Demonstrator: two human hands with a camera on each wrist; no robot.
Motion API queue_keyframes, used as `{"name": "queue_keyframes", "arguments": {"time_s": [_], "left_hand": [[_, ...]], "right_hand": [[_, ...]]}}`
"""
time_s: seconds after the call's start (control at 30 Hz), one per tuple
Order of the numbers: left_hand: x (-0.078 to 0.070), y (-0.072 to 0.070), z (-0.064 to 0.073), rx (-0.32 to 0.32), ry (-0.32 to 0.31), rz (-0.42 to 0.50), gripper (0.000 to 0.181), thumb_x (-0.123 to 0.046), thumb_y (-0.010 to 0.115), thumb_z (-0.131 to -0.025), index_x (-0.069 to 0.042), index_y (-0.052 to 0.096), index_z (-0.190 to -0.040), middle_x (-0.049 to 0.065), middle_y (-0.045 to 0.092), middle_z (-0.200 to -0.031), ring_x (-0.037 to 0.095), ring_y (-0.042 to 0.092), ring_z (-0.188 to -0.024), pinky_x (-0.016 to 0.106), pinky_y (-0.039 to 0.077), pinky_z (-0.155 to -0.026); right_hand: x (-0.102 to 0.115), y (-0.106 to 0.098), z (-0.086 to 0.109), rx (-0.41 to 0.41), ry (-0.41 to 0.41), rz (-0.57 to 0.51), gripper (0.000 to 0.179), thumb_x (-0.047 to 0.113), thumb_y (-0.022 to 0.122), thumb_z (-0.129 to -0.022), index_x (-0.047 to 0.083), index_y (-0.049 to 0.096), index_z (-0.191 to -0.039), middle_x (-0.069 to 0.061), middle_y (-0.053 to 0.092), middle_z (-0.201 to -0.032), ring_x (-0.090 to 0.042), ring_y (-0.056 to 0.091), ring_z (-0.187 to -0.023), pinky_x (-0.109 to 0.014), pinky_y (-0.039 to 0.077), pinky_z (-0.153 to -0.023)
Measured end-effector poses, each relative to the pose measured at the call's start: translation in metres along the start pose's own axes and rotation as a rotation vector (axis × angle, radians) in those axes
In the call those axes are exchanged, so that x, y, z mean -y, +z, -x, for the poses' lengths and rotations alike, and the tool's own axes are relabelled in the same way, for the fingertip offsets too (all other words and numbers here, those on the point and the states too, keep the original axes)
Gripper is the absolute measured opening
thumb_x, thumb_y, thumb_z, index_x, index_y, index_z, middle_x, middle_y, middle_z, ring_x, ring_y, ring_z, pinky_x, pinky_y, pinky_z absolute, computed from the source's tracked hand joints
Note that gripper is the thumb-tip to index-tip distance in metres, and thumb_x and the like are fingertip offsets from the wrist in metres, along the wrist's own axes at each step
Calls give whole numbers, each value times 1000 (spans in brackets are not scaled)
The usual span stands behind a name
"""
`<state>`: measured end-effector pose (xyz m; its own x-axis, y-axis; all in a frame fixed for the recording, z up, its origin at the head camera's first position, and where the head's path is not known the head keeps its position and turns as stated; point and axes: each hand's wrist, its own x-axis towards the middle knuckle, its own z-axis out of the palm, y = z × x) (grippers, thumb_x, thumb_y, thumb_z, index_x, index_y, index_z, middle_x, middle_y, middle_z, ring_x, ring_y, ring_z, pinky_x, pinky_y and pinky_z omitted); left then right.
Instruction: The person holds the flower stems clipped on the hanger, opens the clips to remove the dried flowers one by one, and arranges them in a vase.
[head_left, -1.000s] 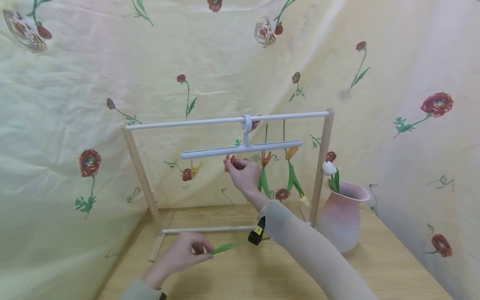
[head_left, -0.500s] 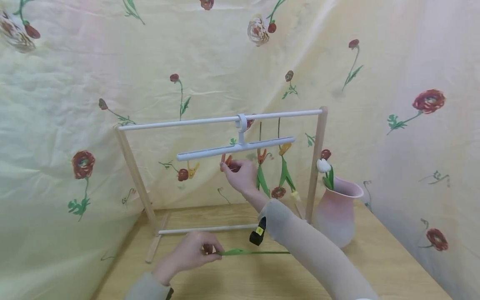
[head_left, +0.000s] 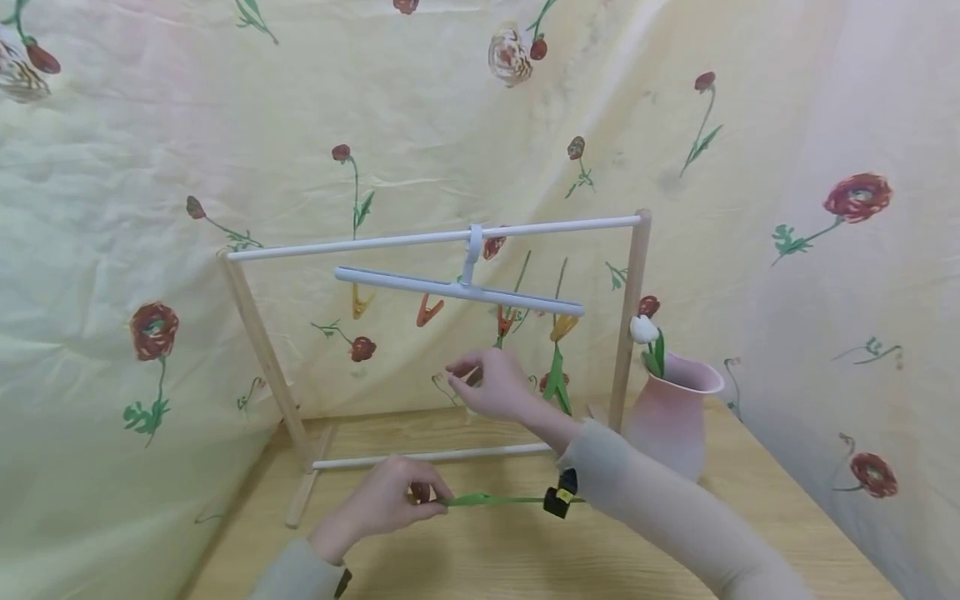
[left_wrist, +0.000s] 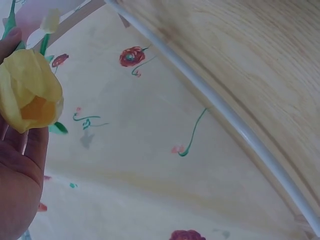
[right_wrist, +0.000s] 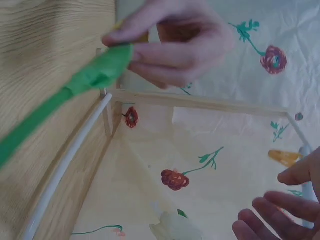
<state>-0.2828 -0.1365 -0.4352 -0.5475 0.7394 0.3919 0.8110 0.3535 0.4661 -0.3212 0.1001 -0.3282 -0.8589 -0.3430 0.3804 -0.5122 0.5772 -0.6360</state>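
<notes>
My left hand [head_left: 390, 497] pinches a yellow tulip [left_wrist: 30, 90] just below its bloom. The tulip's green stem [head_left: 506, 500] points right, level above the table. My right hand [head_left: 495, 385] is in the air below the hanger, touching nothing, its fingers loosely bent and apart in the right wrist view. A pale blue hanger [head_left: 420, 285] hangs from the rack's white rod [head_left: 360, 245], its right end lower. A yellow clip [head_left: 359, 302] and an orange clip [head_left: 429, 311] hang bare at left. A red-orange clip [head_left: 505, 320] and another yellow clip [head_left: 564, 327] hold flower stems; my right arm partly hides these flowers.
The rack's wooden posts [head_left: 628, 325] stand on a wooden table [head_left: 465, 558], with a low white crossbar [head_left: 360, 463] between them. A pink-and-white vase [head_left: 671, 425] holding a white tulip [head_left: 642, 329] stands at right. Behind hangs a floral cloth [head_left: 420, 100].
My right hand has let go of the orange clip and moved down. The hanger has swung from right end high to left end high. My left hand has brought the tulip slightly right.
</notes>
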Motion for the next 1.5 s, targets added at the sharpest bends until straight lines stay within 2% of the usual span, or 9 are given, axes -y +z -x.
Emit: {"name": "queue_keyframes", "arguments": {"time_s": [0.1, 0.2, 0.37, 0.47, 0.6, 0.73, 0.83, 1.23, 1.5], "left_hand": [[1, -1, -2, -17, 25, -12, 6, -11, 84, -91, -14, 82, -95, -1, 81, -92, -11, 61, -72, 14, 58, -64], [1, -4, -3, -28, 40, -20, 4, -11, 84, -92, -13, 82, -95, -1, 81, -91, -10, 61, -72, 13, 57, -64], [1, -7, -3, -24, 44, -27, 8, -8, 84, -90, -14, 81, -94, -1, 82, -92, -10, 62, -72, 14, 57, -63], [2, -8, -3, -21, 42, -27, 8, -8, 84, -90, -14, 81, -94, 0, 82, -92, -10, 62, -72, 13, 57, -63], [2, -9, -3, -26, 49, -29, 9, -7, 84, -90, -14, 81, -94, -2, 82, -91, -10, 61, -72, 13, 57, -63], [1, -8, -4, -32, 63, -28, 10, -6, 85, -90, -15, 81, -94, -3, 82, -92, -10, 62, -72, 13, 57, -63], [1, -9, -3, -39, 69, -31, 11, -6, 85, -90, -15, 81, -93, -3, 81, -91, -10, 62, -72, 13, 57, -63], [-6, -11, -1, -23, 28, -19, 8, -8, 84, -90, -15, 81, -93, -3, 81, -91, -11, 61, -73, 13, 58, -64], [-7, -10, -2, -63, 72, -36, 9, -6, 85, -90, -14, 82, -94, -4, 80, -88, -10, 61, -72, 13, 57, -63]], "right_hand": [[0, -3, 15, 72, -84, 70, 21, 15, 68, -102, 10, 80, -118, -7, 82, -109, -13, 76, -86, -19, 60, -64], [2, -3, 34, 131, -172, 183, 22, 15, 69, -100, 8, 79, -119, -7, 82, -111, -15, 75, -89, -19, 59, -73], [9, 5, 70, 174, -312, 472, 26, 23, 78, -95, 11, 79, -118, -5, 80, -115, -18, 75, -95, -20, 60, -75], [11, 10, 83, 200, -370, 550, 26, 22, 81, -93, 10, 80, -116, -5, 80, -113, -15, 76, -90, -18, 60, -71], [9, 11, 92, 238, -398, 535, 23, 16, 83, -91, 8, 81, -113, -5, 80, -106, -8, 73, -81, -12, 56, -67], [4, 14, 96, 242, -424, 520, 10, 9, 84, -89, 10, 82, -99, 0, 77, -89, -1, 66, -72, -7, 50, -63], [1, 17, 96, 255, -433, 495, 9, 2, 83, -87, 11, 81, -88, 3, 74, -80, 0, 65, -70, -7, 50, -62], [-1, 23, 93, 289, -405, 447, 11, 1, 84, -86, 11, 80, -84, 4, 75, -81, 2, 65, -72, -7, 50, -63], [-1, 23, 91, 256, -420, 476, 20, -2, 80, -88, 12, 70, -78, 5, 65, -77, 2, 55, -66, -8, 44, -58]]}}
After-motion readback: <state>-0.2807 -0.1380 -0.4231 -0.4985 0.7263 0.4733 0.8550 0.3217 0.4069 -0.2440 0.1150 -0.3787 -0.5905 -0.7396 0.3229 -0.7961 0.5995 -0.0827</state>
